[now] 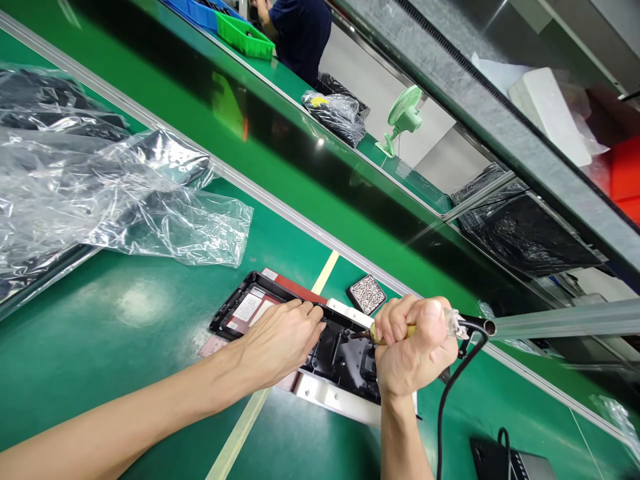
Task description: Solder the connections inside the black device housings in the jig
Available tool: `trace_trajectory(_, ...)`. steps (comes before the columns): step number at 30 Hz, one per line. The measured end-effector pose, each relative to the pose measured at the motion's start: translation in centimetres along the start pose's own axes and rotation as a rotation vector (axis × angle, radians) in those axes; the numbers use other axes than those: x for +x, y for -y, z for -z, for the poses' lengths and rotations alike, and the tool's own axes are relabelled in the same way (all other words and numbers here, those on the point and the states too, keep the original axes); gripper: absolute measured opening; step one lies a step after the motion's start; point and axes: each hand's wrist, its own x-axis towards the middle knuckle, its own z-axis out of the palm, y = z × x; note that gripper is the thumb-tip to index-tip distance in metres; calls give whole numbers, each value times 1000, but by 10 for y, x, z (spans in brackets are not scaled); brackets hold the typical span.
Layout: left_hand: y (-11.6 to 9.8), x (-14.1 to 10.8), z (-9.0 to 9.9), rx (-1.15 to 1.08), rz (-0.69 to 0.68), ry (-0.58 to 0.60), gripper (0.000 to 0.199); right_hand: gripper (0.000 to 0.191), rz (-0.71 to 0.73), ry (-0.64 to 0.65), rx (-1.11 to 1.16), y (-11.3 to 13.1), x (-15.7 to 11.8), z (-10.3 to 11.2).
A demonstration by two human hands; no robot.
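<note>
Over on the left, clear bags (115,193) lie heaped on the green bench (125,373), dark shapes showing through the plastic. Up top, across the belt (280,180), there's a blue bin (193,12), then a green bin (245,39), and near that a person (303,37) in a dark top, cut off by the upper edge. Back down to the bench, and here's the casing (353,363): black, lying slantwise at the lower middle, its left end an open frame with a white label (246,308) inside. Pale tape (240,433) shows on either side of it.

In from the lower left, the left hand (287,337), fingers bent and bunched over the casing's middle; whether they pinch anything, I cannot tell. White supports (340,399) line both long sides of the casing's right part, and just beyond sits a small box (367,295) with a speckled top.

Now the right hand (413,347), wrapped tight around a tool (376,335) with a yellow handle, its thin tip angled leftward over the casing; contact, hard to say. High above, a green fan (404,110). A black cord (449,387) drops from the tool's back end, and at the lower right lies a black unit (510,460). Far right, a red bin (627,173).
</note>
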Motion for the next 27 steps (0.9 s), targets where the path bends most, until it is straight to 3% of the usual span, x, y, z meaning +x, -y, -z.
trace_trajectory(27,-1,1,2,-5,12,26,32,39,-14,-4,-6,1,0,-1)
